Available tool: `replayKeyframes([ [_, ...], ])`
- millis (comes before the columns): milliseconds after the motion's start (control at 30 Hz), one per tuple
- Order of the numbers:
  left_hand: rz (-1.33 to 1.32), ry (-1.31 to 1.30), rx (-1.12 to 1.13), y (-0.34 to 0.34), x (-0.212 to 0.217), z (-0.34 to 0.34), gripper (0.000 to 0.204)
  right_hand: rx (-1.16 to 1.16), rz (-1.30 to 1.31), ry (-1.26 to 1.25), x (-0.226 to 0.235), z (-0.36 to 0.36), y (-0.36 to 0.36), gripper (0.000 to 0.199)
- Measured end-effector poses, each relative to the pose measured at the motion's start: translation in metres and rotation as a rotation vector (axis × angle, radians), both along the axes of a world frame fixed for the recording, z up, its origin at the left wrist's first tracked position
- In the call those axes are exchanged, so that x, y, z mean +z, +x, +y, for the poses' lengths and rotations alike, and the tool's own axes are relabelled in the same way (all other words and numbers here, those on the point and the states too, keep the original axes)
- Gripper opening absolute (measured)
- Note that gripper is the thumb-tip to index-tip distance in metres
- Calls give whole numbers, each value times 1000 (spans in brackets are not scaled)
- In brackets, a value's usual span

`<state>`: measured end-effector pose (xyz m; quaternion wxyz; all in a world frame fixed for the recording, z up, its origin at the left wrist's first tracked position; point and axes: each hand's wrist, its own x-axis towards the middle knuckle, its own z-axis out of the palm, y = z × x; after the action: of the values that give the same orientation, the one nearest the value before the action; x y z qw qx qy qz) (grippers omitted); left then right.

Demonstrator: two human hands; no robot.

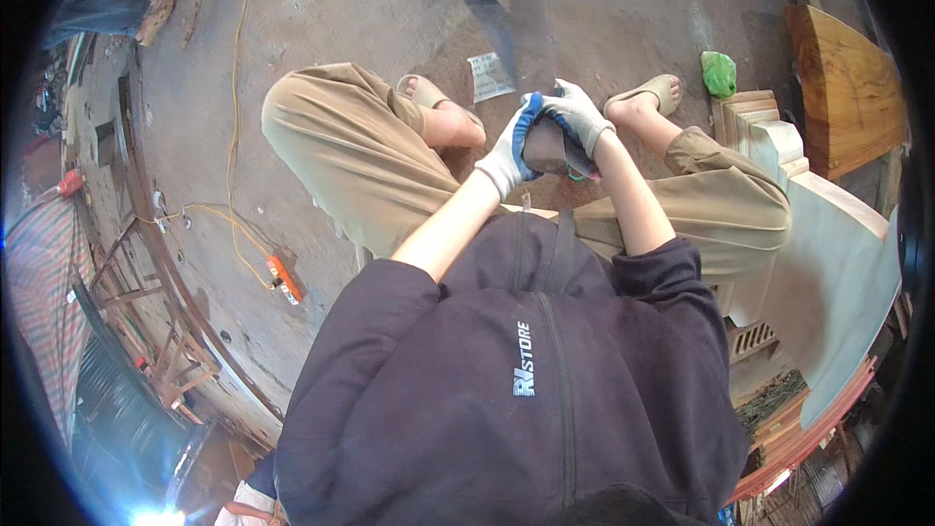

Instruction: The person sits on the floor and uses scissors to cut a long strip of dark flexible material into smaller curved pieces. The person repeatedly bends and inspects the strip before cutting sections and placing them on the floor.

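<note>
Both my hands wear white gloves with blue palms and meet in front of me, between my bent knees. My left hand [516, 146] and my right hand [577, 117] are closed round a long, flexible brown-grey strip [532, 34] that looks like sandpaper. Its far part runs up past the gloves and curls over at the top of the view, with a darker band beside it. The near end [544, 149] shows as a broad brown piece between my palms. Some fingertips are hidden behind the strip.
A printed sheet [490, 76] lies on the floor beyond my hands. To the right are a green plastic bag [719, 73], a thick wooden slab [847, 88] and pale shaped wood pieces [774, 141]. An orange power strip [283, 280] with a yellow cord [234, 136] lies left.
</note>
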<state>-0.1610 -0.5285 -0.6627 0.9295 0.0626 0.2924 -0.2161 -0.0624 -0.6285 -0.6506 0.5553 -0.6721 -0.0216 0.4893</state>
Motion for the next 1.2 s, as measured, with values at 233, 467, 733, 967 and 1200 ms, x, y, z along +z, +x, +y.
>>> replayKeyframes([
  [233,-190,-39,67,-6,31,6,53,470,-847,-502,40,17,-8,50],
  [467,-34,606,110,-4,4,14,41,423,-47,-100,49,-34,17,43],
  [733,148,327,278,9,-4,9,37,217,-617,-447,55,-29,-39,32],
  [967,264,1056,373,7,1,6,41,-351,238,204,10,-41,-65,50],
  [1200,346,1258,579,12,-9,-4,42,-463,500,174,47,-28,-56,42],
])
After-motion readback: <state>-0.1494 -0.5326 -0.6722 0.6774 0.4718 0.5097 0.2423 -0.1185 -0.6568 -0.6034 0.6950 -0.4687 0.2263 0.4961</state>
